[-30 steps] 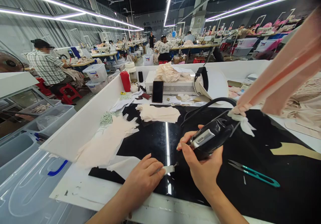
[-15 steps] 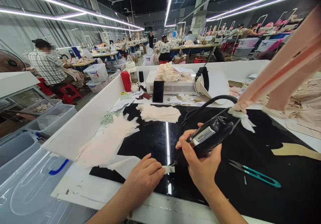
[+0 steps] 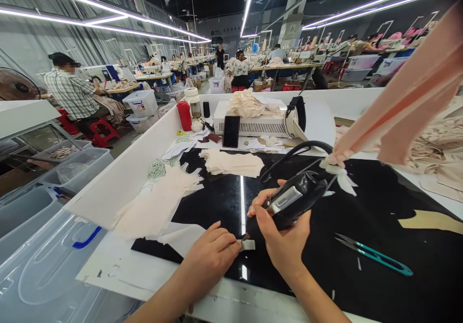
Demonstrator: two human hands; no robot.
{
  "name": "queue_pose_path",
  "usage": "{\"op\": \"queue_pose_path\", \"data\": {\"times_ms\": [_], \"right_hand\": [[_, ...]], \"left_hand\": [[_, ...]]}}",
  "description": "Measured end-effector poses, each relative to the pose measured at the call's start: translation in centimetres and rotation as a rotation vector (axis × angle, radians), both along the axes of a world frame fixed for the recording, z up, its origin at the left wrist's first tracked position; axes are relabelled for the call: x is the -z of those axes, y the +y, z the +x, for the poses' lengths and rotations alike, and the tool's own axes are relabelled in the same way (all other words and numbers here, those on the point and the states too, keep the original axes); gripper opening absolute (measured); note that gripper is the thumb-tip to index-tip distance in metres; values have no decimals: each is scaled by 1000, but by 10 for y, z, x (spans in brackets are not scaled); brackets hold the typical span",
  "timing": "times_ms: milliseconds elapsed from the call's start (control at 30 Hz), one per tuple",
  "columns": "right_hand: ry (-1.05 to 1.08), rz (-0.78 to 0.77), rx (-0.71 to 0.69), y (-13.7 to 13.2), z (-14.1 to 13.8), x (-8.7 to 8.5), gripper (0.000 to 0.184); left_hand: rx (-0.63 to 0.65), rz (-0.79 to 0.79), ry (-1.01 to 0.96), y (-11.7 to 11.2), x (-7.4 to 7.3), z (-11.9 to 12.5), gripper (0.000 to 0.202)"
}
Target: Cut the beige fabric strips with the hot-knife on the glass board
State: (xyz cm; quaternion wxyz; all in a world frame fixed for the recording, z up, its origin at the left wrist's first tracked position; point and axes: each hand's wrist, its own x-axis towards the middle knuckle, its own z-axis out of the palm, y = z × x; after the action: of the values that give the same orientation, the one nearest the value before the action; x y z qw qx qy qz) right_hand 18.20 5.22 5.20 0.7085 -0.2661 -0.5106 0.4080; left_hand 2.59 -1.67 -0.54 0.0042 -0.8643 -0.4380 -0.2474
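My right hand (image 3: 285, 236) grips a black corded hand-held tool (image 3: 294, 197) with a silver plate on its side. The tool tilts down to the left, and its narrow tip meets a small pale strip (image 3: 248, 245) lying on the black work surface (image 3: 213, 202). Fingers together, my left hand (image 3: 213, 253) holds the strip's left end against that surface. A pink cloth band (image 3: 390, 96), knotted with white cloth near the tool's rear, slants up to the right. White sheet material (image 3: 181, 236) lies beside my left hand, partly hidden by it.
Teal thread snips (image 3: 376, 254) lie at right, near a beige pattern piece (image 3: 432, 221). Cream fabric piles (image 3: 231, 163) and pale pink pieces (image 3: 155, 202) lie behind and left. A phone (image 3: 230, 131) leans on a white vented box (image 3: 249, 120). People work farther off.
The tool and my right hand have shifted slightly left, and the knotted band has swung left with them. My left hand stays on the strip. The view has shifted slightly.
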Motion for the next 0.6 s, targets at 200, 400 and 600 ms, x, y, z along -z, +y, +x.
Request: {"op": "queue_pose_path", "data": {"times_ms": [200,400,600], "right_hand": [[33,-16,-10,0,2,-5,48],[66,-32,-1,0,9,-5,54],[35,-8,18,1,9,-4,51]], "left_hand": [[-7,0,7,-1,-2,0,19],[-11,2,-3,-1,-3,2,18],[-2,-19,0,-1,-2,-1,19]]}}
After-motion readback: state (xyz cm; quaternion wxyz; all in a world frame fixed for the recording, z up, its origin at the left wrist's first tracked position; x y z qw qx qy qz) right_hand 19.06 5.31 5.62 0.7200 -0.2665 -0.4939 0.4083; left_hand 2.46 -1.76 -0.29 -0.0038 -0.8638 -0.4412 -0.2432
